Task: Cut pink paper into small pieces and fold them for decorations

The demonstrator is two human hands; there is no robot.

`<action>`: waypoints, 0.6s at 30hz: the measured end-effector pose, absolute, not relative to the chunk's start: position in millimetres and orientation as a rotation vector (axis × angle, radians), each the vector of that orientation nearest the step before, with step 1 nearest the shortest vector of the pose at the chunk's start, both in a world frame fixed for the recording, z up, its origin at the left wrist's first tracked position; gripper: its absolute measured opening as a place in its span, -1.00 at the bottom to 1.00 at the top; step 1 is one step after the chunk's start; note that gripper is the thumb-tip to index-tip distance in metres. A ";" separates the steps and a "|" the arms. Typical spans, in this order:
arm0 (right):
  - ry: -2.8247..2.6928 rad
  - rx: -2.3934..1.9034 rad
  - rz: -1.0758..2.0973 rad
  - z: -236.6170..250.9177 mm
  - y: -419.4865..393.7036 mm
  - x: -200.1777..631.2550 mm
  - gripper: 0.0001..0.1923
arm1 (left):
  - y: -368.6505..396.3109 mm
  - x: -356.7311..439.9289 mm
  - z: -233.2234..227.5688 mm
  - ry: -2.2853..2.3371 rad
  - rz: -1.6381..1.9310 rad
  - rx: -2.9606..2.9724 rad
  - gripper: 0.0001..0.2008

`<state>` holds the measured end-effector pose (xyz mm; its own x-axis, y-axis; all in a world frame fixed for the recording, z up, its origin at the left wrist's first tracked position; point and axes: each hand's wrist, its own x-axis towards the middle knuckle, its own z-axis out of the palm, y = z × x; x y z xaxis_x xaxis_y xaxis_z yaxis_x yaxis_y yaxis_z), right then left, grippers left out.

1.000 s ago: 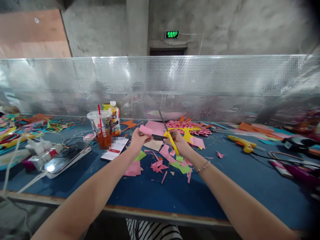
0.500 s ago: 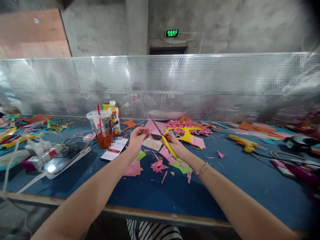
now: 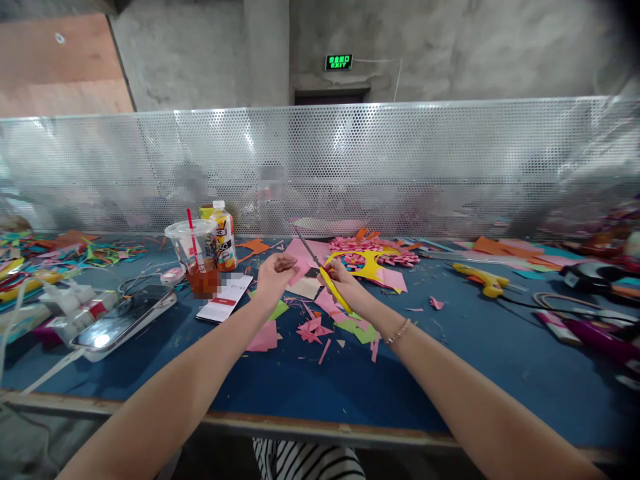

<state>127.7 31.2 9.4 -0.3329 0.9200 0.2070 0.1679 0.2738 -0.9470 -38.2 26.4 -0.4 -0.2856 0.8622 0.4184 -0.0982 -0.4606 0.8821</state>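
My right hand (image 3: 344,280) is closed around a pair of scissors (image 3: 335,291) with yellow handles. Its dark blades point up and to the left, over a pink sheet of paper. Closed fingers of my left hand (image 3: 275,273) pinch a small pink piece of paper (image 3: 299,272), left of the scissors. A beige piece of paper (image 3: 304,288) lies beneath, between the hands. Nearer to me are a pink folded paper shape (image 3: 313,329), green scraps (image 3: 367,335) and pink paper (image 3: 264,337).
At left stand a plastic cup (image 3: 203,277) with a red straw, a bottle (image 3: 223,237) and phones (image 3: 125,320). Pink curled paper strips (image 3: 357,244) and a yellow cut-out sheet (image 3: 370,265) lie behind my right hand. A yellow glue gun (image 3: 487,281) is at right. A perforated metal screen (image 3: 425,167) borders the back.
The pink paper at my left fingers now shows more broadly, and those fingers have turned slightly. My view has shifted a little. The scissors stay in my right hand.
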 end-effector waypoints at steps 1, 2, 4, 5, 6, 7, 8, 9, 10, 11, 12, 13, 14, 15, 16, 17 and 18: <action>-1.733 -1.011 1.121 10.5 30.2 129.4 -0.54 | 27.3 -38.4 -0.4 0.994 1.828 1.238 -0.72; -1.767 -1.015 1.110 12.0 29.0 131.6 -0.56 | 28.3 -38.8 -0.3 0.987 1.829 1.209 -0.72; -1.846 -1.023 1.078 15.2 27.0 136.7 -0.58 | 30.0 -39.8 0.5 0.992 1.828 1.185 -0.75; -1.884 -1.028 1.058 16.6 26.5 139.3 -0.59 | 30.4 -40.4 1.3 0.983 1.835 1.188 -0.79; -1.922 -1.035 1.040 17.8 26.4 141.6 -0.60 | 30.3 -40.8 2.3 0.967 1.843 1.192 -0.82; -1.955 -1.039 1.026 18.6 26.6 143.7 -0.60 | 29.6 -41.0 3.6 0.949 1.849 1.189 -0.85; -1.984 -1.037 1.019 19.1 27.0 145.4 -0.61 | 28.2 -41.1 5.1 0.931 1.847 1.171 -0.86; -2.009 -1.028 1.018 19.3 27.6 146.9 -0.61 | 26.3 -41.1 6.6 0.916 1.838 1.140 -0.86; -2.030 -1.014 1.020 19.3 28.1 148.1 -0.62 | 24.1 -41.0 8.2 0.899 1.818 1.107 -0.84; -2.046 -0.995 1.029 19.1 28.5 149.0 -0.62 | 21.9 -40.9 9.6 0.879 1.790 1.080 -0.82; -2.054 -0.977 1.044 18.8 28.7 149.8 -0.63 | 20.0 -40.9 10.8 0.864 1.759 1.063 -0.79; -2.055 -0.963 1.062 18.5 28.6 150.3 -0.63 | 18.4 -40.9 11.7 0.851 1.735 1.053 -0.77; -2.053 -0.956 1.086 18.2 28.3 150.6 -0.63 | 17.4 -40.9 12.4 0.846 1.717 1.049 -0.74; -2.049 -0.955 1.119 17.9 27.9 150.7 -0.63 | 16.7 -41.0 12.9 0.849 1.711 1.047 -0.72; -2.046 -0.956 1.161 17.6 27.3 150.5 -0.63 | 16.5 -41.1 13.2 0.853 1.714 1.045 -0.71; -2.043 -0.959 1.204 17.2 26.8 150.2 -0.63 | 16.4 -41.1 13.4 0.859 1.720 1.045 -0.70; -2.044 -0.959 1.245 16.6 26.4 149.7 -0.62 | 16.4 -41.1 13.6 0.863 1.722 1.048 -0.70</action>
